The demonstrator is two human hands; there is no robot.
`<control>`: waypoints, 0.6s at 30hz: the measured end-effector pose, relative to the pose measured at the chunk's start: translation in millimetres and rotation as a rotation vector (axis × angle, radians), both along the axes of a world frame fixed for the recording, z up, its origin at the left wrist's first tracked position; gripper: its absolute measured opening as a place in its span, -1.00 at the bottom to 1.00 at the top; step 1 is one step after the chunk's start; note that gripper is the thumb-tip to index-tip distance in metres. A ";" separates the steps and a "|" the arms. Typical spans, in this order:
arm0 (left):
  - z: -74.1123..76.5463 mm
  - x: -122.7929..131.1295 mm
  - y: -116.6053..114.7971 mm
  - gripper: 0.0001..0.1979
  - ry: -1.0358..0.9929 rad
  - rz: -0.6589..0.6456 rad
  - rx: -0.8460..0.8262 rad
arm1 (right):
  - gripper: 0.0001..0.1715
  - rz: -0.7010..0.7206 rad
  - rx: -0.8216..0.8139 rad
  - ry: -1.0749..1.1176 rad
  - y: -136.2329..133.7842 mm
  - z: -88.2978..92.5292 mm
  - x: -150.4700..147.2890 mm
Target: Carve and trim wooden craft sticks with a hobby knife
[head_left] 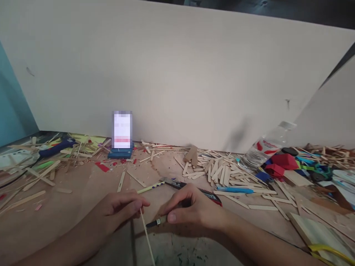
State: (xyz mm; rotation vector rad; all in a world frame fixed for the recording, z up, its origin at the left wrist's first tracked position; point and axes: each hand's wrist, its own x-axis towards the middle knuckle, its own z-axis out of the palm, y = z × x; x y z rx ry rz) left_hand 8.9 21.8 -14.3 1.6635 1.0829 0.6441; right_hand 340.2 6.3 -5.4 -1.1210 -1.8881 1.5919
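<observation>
My left hand (122, 210) is closed, pinching a thin wooden stick (148, 240) near its upper end; the stick slants down toward me. My right hand (191, 210) is closed around a small paintbrush (152, 223) with a dark tip and a metal collar. Its tip is at the stick's side, and whether they touch I cannot tell. Just beyond my hands lies a yellowish strip with dark spots (151, 187). A utility knife (174, 183) with a black and red handle lies partly hidden behind my right hand.
A lit phone (122, 129) stands in a blue holder (119, 153). Popsicle sticks (219, 171) pile up at centre right, near a blue pen (235, 190) and a tilted plastic bottle (267, 146). At left lies a blue glue gun (57, 147). A white panel (172, 74) rises behind.
</observation>
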 end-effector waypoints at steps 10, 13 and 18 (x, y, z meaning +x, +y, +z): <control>28.6 10.7 -3.4 -0.39 -0.116 -0.070 -0.052 | -0.19 -0.102 -0.009 0.022 1.0 14.1 6.6; 28.5 9.5 -1.8 -0.39 -0.119 -0.078 -0.055 | -0.28 -0.100 -0.001 0.009 3.5 15.7 8.4; 23.4 7.1 -3.0 -0.44 -0.140 -0.101 -0.052 | -0.19 -0.067 0.001 0.001 -0.5 24.1 0.5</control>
